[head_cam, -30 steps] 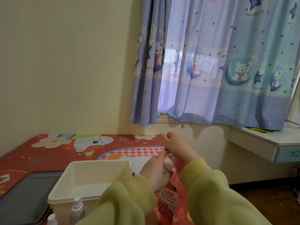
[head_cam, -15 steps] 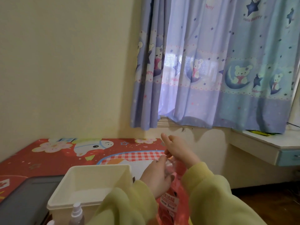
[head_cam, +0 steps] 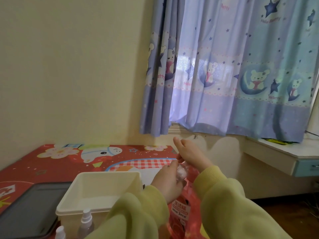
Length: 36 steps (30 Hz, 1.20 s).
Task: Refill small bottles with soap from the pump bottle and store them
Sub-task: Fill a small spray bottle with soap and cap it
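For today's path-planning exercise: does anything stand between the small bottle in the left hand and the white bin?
Nothing visible does. The left hand holds the small bottle just right of the open white bin.

Our left hand (head_cam: 168, 181) grips small bottle (head_cam: 181, 171); our right hand (head_cam: 191, 156) just above it, fingers extended forward.

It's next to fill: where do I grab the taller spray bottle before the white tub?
Take the taller spray bottle by its clear round body, below the spray head, probably from the near side: it stands upright, the white tub close behind, a shorter bottle at its left.
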{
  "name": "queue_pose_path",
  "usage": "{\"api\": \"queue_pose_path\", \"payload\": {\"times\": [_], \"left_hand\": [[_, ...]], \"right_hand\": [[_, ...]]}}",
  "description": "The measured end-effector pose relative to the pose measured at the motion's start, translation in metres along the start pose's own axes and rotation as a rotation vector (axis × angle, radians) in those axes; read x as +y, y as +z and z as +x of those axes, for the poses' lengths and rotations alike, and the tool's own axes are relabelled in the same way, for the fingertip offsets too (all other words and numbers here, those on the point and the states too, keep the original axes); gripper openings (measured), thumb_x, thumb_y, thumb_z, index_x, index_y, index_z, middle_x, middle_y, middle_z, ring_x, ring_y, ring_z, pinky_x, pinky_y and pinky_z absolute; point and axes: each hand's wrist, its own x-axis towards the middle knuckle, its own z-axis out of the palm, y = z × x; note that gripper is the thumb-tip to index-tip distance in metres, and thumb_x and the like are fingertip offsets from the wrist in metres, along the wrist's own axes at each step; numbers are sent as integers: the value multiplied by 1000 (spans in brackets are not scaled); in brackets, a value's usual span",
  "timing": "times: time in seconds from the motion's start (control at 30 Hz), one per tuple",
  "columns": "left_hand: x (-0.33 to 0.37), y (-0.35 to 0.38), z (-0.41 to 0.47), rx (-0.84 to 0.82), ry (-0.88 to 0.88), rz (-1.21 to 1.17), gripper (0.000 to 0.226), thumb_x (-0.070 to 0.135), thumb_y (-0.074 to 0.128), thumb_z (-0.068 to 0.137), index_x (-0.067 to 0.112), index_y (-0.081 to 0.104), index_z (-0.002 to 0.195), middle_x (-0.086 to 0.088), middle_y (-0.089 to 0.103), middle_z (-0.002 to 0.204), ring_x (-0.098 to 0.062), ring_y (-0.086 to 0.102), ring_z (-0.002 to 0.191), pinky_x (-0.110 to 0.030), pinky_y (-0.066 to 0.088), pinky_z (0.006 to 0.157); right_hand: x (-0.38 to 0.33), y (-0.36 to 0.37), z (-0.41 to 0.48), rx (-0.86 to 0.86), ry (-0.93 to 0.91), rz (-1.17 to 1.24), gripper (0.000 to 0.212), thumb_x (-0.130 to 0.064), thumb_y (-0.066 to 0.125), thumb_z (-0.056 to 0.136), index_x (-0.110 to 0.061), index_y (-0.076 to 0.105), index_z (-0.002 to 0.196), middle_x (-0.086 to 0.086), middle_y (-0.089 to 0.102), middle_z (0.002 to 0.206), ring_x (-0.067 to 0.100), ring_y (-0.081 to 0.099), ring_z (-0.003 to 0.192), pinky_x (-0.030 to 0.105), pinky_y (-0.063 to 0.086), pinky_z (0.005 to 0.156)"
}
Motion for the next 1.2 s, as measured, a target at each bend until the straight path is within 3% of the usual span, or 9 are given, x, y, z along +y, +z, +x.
{"api": "queue_pose_path", "payload": {"times": [0.3, 0.5, 0.67, 0.93, 1.07, 1.2], "left_hand": [[-5, 4, -3, -11, -15, 18, 40, 20, 55, 87, 13, 40, 124, -11, 56, 119, -26, 54, 109, -35, 45, 92], [1, -3, 1, -2, 9, 4, 40, 22, 57, 85, 13, 42, 121, -9, 56, 118, -25, 55, 108, -37, 47, 93], [-3, 6, -2, 35, 29, 9, 39, 21, 55, 87, 14, 40, 122, -9, 55, 117, -25, 54, 107, -31, 45, 88], [-3, 4, -5, -5, 2, 8, 41, 21, 55, 88, 14, 39, 125, -9, 55, 119, -24, 54, 109, -31, 46, 92], [1, -1, -4, -8, 0, 11, 41, 23, 53, 88, 14, 39, 124, -9, 54, 120, -25, 55, 109, -36, 46, 93], [1, 1, -5, 24, 24, 16, 40, 22, 52, 87, 14, 38, 124, -9, 55, 117, -24, 55, 106, -32, 46, 88]], "right_hand": [[3, 7, -8, 8, -9, -4, 55, -50, 25, 97, -5, 58, 96, 15, 69, 87, 31, 65, 85, 42, 49, 87], [-10, -5, -4, -73, 42, 66, 56, -44, 26, 99, 3, 56, 106, 23, 68, 89, 27, 60, 71, 29, 46, 65], [2, 2, -4, 8, 6, 31, 54, -51, 26, 97, -6, 57, 92, 16, 69, 84, 32, 66, 84, 44, 49, 89], [0, 5, -7, -29, 21, 6, 50, -52, 27, 96, -11, 54, 85, 12, 67, 82, 29, 66, 81, 39, 51, 83], [-6, -1, -6, -42, 27, 41, 55, -48, 27, 97, -2, 56, 99, 16, 67, 82, 25, 61, 71, 31, 47, 69], [-2, -2, -5, 34, -21, 60, 58, -48, 27, 97, 0, 58, 95, 17, 70, 82, 31, 66, 75, 37, 50, 80]]}}
